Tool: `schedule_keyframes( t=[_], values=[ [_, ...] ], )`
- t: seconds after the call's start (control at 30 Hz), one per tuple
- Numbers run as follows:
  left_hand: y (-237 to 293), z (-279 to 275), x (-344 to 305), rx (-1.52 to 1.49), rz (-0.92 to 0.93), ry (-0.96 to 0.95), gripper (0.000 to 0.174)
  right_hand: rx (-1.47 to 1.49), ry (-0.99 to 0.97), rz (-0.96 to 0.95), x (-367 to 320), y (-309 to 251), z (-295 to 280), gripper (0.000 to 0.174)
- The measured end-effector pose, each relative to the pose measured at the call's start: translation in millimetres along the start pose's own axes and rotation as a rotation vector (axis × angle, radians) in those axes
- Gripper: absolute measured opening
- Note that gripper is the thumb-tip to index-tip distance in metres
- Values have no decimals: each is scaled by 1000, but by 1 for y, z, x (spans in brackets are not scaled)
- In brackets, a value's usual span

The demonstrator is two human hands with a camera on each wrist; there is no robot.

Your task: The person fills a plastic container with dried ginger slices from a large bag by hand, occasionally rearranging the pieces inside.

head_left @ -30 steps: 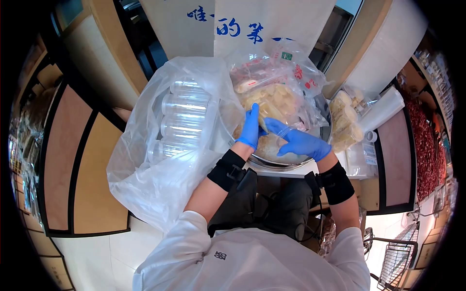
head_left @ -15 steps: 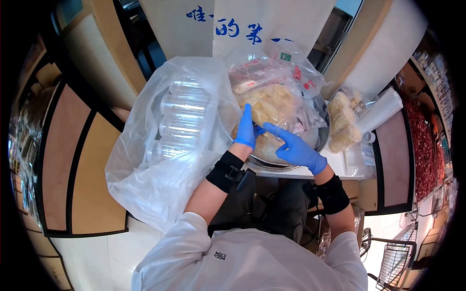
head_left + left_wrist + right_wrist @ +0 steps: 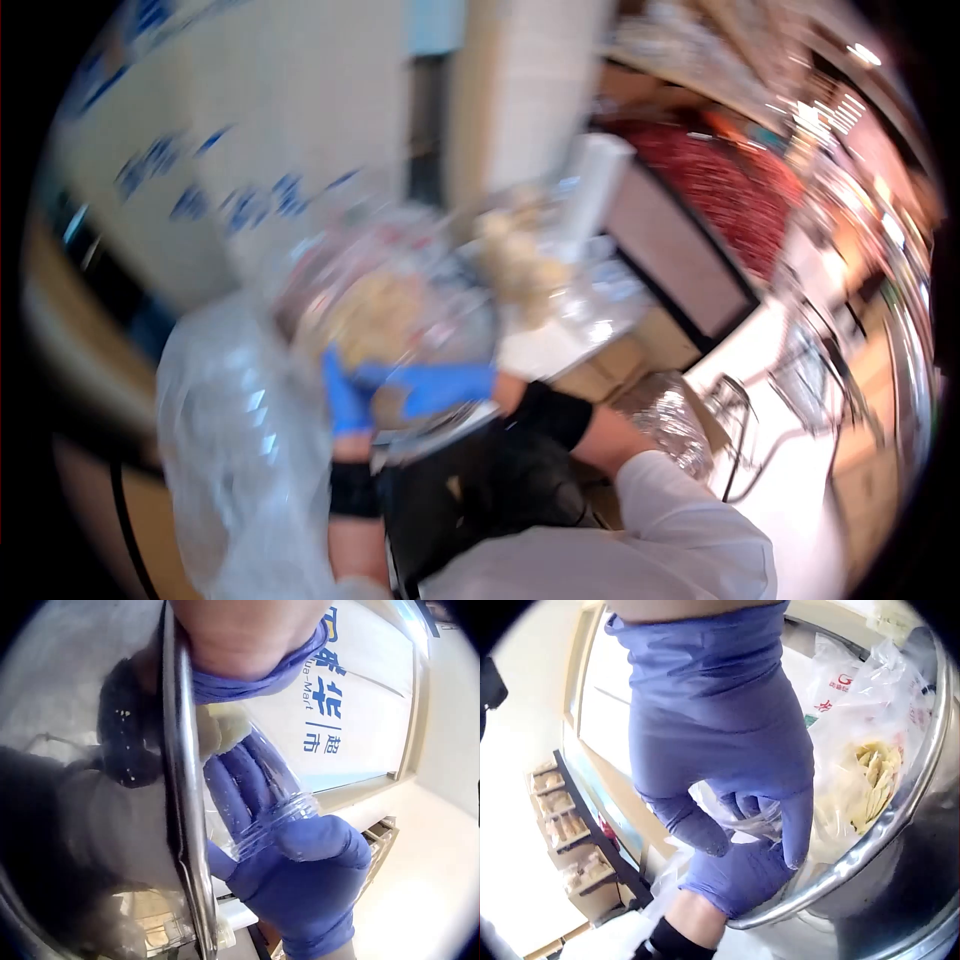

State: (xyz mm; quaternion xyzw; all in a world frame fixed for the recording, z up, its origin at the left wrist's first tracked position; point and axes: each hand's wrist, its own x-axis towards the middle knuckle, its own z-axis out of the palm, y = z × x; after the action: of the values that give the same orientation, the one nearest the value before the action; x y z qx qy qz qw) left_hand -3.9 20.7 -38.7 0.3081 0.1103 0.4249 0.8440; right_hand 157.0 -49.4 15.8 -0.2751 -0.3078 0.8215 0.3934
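A clear plastic jar [image 3: 277, 829] with a threaded neck lies tilted between the two blue-gloved hands, low over the metal basin [image 3: 187, 795]. My right hand [image 3: 304, 866] grips its neck end, thumb on the threads; several of its fingers show through the clear wall. Pale yellow slices [image 3: 225, 727] sit at the jar's far end. My left hand [image 3: 739, 879] holds the jar from the other side, its fingers largely hidden. In the blurred head view, both hands meet at the near edge of an open bag of yellow slices [image 3: 375, 305], the left hand's finger pointing away.
To the left stands a large translucent bag [image 3: 240, 440] of stacked clear jars. Filled yellow packs [image 3: 520, 260] and a white roll [image 3: 595, 185] lie to the right. The basin's shiny rim [image 3: 840, 877] rises beside my hands.
The head view has swung to the right and blurred, so everything sits further left and tilted. Both hands stay together at the bag of slices.
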Motion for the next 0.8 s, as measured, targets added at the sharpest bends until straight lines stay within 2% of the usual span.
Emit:
schedule_keyframes(
  t=[0.03, 0.07, 0.1, 0.13, 0.17, 0.2, 0.27, 0.3, 0.33, 0.4, 0.43, 0.53, 0.57, 0.63, 0.67, 0.73, 0.8],
  values=[
    [4, 45, -12, 64, 70, 298, 53, -683, -134, -468, -21, -10, 32, 45],
    [3, 39, -9, 50, 78, 235, 57, -1030, -176, -533, -10, -11, 12, 49],
    [1, 33, -6, 63, 104, 183, 60, -1092, -215, -437, -16, -18, 11, 59],
    [0, 17, -2, 42, 72, 156, 63, -1122, -182, -394, -18, -19, 13, 71],
    [2, 17, -5, 31, -28, 130, 64, -978, -170, -336, -28, -20, 19, 77],
    [6, 28, -5, 37, -50, 105, 64, -825, -173, -278, -34, -19, 25, 84],
    [6, 50, -13, 157, -17, 187, 66, -943, -146, -343, -35, -16, 31, 89],
    [3, 55, -10, 159, 46, 157, 66, -1067, -142, -392, -35, -16, 34, 95],
    [1, 45, -8, 160, 36, 145, 66, -1068, -125, -397, -37, -17, 45, 95],
    [-1, 16, 0, 116, 78, 156, 65, -1032, 39, -205, -40, -21, 67, 100],
    [2, 31, -6, 92, 60, 135, 64, -1030, 50, -211, -37, -17, 65, 100],
    [3, 43, -11, 14, 1, 107, 65, -1330, 156, -280, -16, 0, 51, 93],
    [1, 43, -10, 13, -1, 105, 65, -1331, 159, -280, -12, -4, 44, 93],
    [4, 44, -10, 24, 9, 133, 64, -1129, -19, -201, -7, -11, 39, 88],
    [3, 48, -11, 24, 11, 131, 64, -1132, -20, -202, -10, -15, 41, 88],
    [6, 58, -16, 29, 75, 166, 65, -1416, 47, -271, -16, -20, 49, 77],
    [10, 79, -22, 16, 86, 192, 64, -1393, 21, -307, -20, -25, 52, 75]
  ],
)
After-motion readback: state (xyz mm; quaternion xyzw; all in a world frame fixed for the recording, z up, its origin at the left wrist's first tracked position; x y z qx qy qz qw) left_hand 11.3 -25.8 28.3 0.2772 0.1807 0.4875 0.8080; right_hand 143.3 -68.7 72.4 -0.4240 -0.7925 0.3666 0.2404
